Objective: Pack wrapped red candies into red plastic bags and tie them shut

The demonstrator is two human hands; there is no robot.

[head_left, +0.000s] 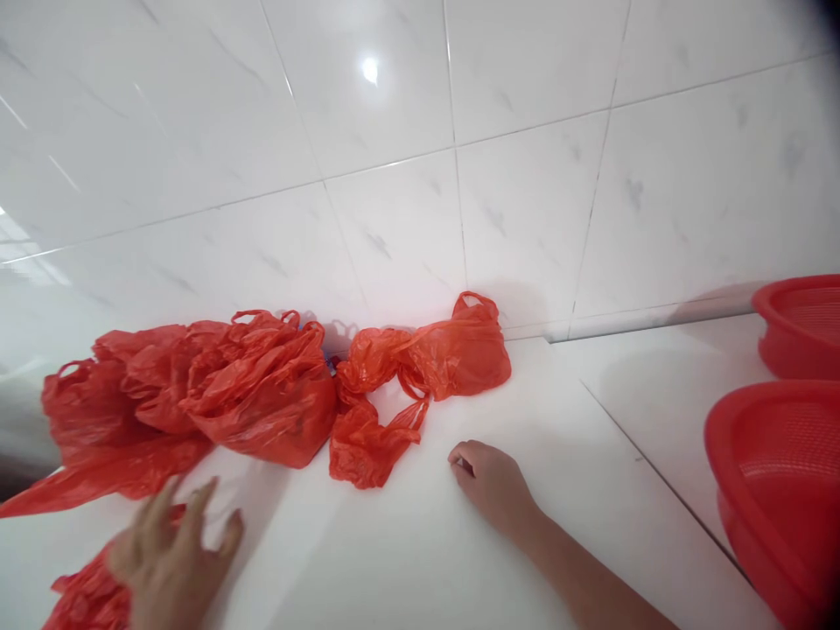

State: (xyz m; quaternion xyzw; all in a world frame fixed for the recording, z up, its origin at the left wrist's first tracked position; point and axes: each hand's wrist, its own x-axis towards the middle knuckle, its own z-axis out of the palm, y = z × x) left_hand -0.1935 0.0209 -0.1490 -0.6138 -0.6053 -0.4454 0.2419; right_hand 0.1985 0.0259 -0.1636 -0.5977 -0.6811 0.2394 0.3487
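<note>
Several crumpled red plastic bags (262, 394) lie in a row on a white counter (420, 542) against a tiled wall. My left hand (171, 551) hovers at the lower left with its fingers spread, over another red bag (82, 599) at the frame's bottom edge. My right hand (489, 481) rests on the counter with its fingers curled under, just right of a small knotted red bag (367, 442). Nothing shows in that hand. A further red bag (459, 350) sits against the wall behind it.
Two red plastic colander baskets stand at the right: one (774, 490) near the front, one (801, 324) farther back. The white marble-patterned tiled wall (459, 175) rises right behind the bags. A seam (656, 472) runs diagonally across the counter.
</note>
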